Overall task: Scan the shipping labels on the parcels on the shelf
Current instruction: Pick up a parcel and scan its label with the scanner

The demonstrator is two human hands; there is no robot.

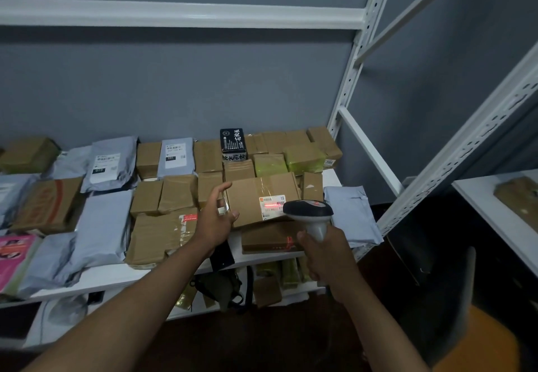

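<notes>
Left hand (217,216) grips the brown taped cardboard box (262,194) by its left edge; right hand (323,251) clasps the grey handheld scanner (310,211), red beam on the box's white shipping label (271,203).

Dim room, flat grey cast, light source not visible. Red scanner line glows on label (272,207) ahead of my scanner (309,211). Deep shadow under shelf (110,277), floor near black. Wide-angle bend on uprights (353,60) at right edge. Label text soft, slight blur overall.
</notes>
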